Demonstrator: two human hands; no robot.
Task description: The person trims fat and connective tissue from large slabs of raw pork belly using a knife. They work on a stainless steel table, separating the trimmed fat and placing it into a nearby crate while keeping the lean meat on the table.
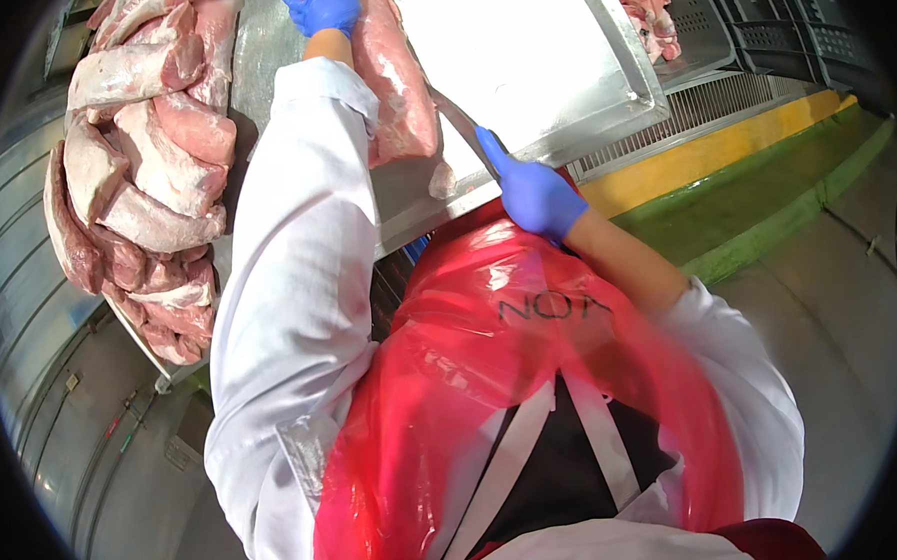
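Observation:
A long pink pork loin (395, 92) lies on the metal work table, its near end toward me. My left hand (325, 10), in a blue glove, rests at the far left side of the loin with its fingers spread. In my right hand (540, 196), also gloved in blue, is a knife (462, 121) held by its handle, with the forefinger stretched along it. The blade points away and to the left, beside the loin's right edge; whether it touches the meat I cannot tell. A small meat scrap (442, 180) sits near the table's front rim.
Several pork pieces (153, 153) are heaped at the left. A white cutting surface (519, 57) with a raised metal rim (617, 122) spans the right of the table. Meat trimmings (645, 11) fill part of a grey crate (693, 29) beyond it. A yellow ledge (703, 159) runs at the right.

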